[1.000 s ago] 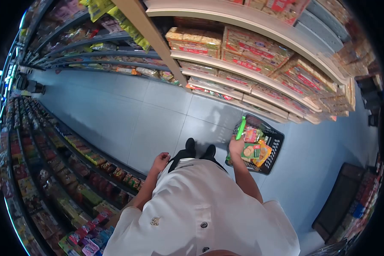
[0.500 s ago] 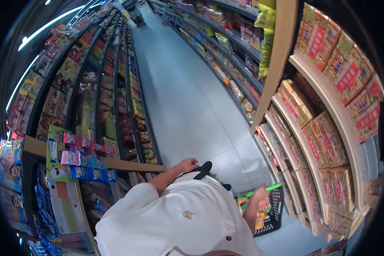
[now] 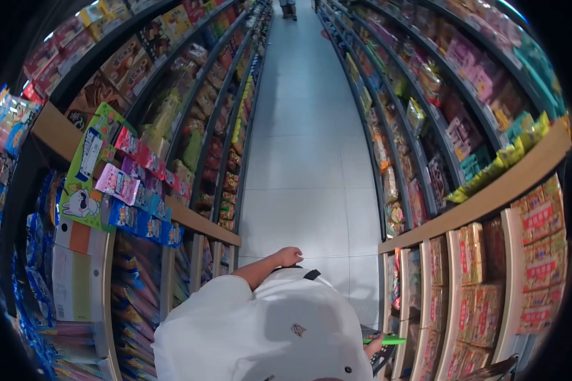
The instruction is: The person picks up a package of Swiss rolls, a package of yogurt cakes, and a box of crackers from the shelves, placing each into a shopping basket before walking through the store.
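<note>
My right hand (image 3: 374, 346) is wrapped round the green handle (image 3: 394, 340) of a black shopping basket (image 3: 381, 364) at my right side. Most of the basket and its contents are hidden behind my white shirt and arm. In front of my waist, my left hand (image 3: 290, 256) has its fingers loosely curled together, with nothing seen in them. It hangs over the pale tiled floor (image 3: 305, 216), apart from the shelves.
Snack shelves line both sides of the aisle. At left, small pink and blue packets (image 3: 147, 214) hang from a green display card (image 3: 89, 168). Red-labelled packs (image 3: 480, 311) fill the near right shelf. A person (image 3: 289, 11) is at the far end.
My view has turned to look straight down the aisle, with the shelves now on either side. The basket has swung in closer behind my right side, its contents no longer visible.
</note>
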The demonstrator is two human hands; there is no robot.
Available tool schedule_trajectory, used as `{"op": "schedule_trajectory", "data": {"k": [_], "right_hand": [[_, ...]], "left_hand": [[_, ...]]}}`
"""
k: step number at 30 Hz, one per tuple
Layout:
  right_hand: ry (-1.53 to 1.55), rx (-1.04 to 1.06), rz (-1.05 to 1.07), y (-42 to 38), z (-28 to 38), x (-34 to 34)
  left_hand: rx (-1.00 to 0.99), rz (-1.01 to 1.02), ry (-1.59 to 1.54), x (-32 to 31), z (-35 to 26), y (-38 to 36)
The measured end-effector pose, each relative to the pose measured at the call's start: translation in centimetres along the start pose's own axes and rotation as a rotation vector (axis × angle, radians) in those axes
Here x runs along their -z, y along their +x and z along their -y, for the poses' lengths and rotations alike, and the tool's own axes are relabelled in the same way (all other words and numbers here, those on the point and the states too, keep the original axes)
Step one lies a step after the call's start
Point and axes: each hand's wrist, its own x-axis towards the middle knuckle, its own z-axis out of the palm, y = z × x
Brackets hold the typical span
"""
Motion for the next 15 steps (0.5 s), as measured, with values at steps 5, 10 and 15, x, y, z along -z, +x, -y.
{"op": "schedule_trajectory", "data": {"k": [5, 10, 15], "right_hand": [[-0.038, -0.065, -0.075, -2.7, 0.2, -3.9], [-0.145, -0.123, -0.071, -1.6, -2.8, -6.2], [-0.070, -0.209, -0.088, -21.7, 2.4, -25.7]], "left_hand": [[0.112, -0.106, -0.130, 5.7, 5.2, -2.3], [0.289, -0.168, -0.186, 9.3, 15.4, -3.8], [0.342, -0.139, -0.080, 13.8, 21.5, -3.4]]}}
